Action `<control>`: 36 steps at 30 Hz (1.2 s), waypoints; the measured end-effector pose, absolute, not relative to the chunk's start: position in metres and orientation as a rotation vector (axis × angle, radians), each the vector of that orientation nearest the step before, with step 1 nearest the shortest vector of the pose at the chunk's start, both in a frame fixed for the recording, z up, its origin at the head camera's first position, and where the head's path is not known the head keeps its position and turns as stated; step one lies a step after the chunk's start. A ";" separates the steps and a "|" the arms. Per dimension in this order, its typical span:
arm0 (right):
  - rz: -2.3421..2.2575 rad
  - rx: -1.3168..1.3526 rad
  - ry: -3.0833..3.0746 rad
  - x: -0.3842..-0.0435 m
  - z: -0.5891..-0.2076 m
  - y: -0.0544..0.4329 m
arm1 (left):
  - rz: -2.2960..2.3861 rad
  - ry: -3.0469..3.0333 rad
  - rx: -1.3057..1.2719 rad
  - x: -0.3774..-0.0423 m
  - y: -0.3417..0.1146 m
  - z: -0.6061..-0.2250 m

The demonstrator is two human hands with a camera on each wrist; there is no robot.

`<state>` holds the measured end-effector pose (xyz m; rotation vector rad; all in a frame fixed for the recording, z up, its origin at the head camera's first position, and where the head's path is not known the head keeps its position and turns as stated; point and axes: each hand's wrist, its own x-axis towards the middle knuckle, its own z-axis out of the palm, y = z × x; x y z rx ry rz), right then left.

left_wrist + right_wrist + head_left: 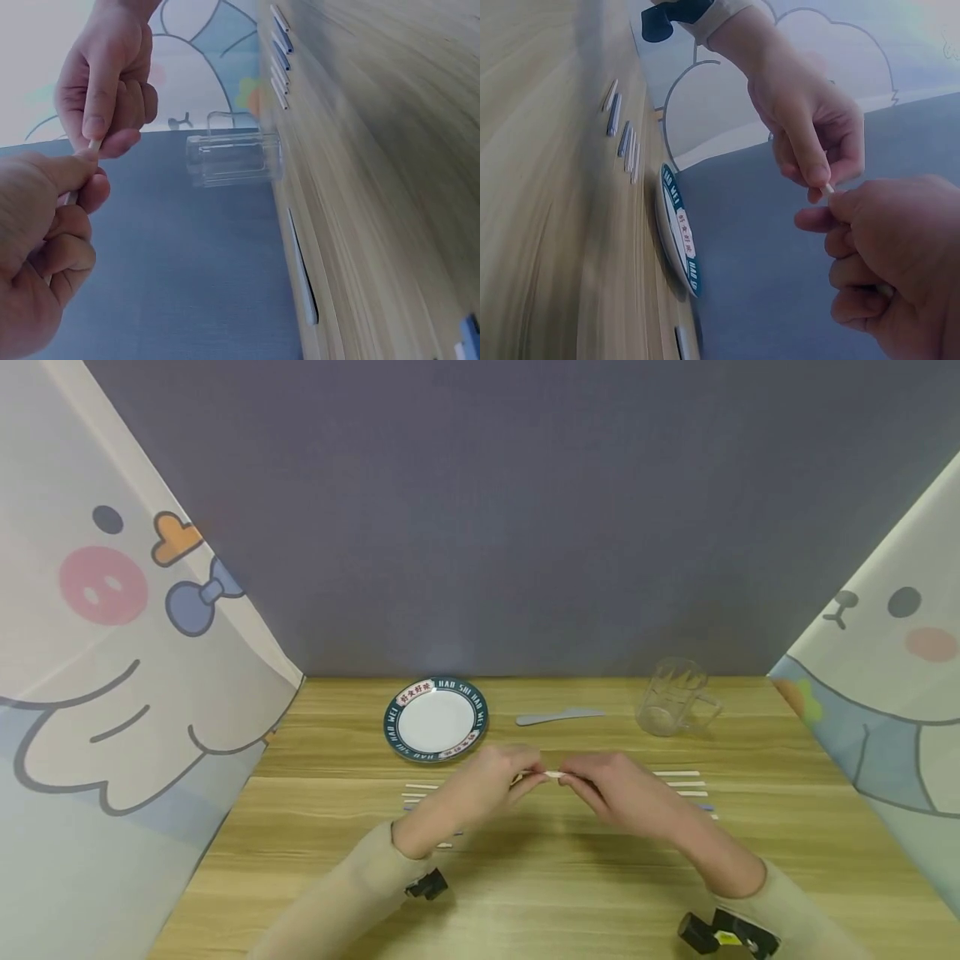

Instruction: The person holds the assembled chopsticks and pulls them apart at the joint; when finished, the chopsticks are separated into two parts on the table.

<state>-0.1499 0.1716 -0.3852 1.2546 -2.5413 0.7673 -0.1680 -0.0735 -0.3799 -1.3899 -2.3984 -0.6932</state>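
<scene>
My left hand (495, 781) and right hand (626, 789) meet above the middle of the table, fingertips close together. Between them is a thin white stick (553, 774), pinched by thumb and fingers from both sides. Only a short white piece shows in the gap; in the left wrist view more of the stick (72, 197) appears along the left hand's curled fingers. Whether it is one piece or two, I cannot tell. Below, thin white sticks (677, 773) and a blue stick (707, 807) lie to the right, and similar white sticks (420, 787) lie to the left, partly behind the forearm.
A green-rimmed white plate (437, 720) sits at the back left of the wooden table (525, 902). Beside it lies a grey knife (558, 717). At the back right stands a clear mug (670, 697) with its handle to the right. A dark panel (480, 527) rises behind.
</scene>
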 end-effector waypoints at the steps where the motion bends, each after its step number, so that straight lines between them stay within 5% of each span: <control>1: 0.757 1.266 -2.540 -0.150 -0.385 0.172 | -0.693 -2.386 -1.402 -0.168 -0.074 -0.380; 36: 0.732 1.346 -2.524 -0.154 -0.379 0.179 | -0.732 -2.361 -1.429 -0.167 -0.075 -0.379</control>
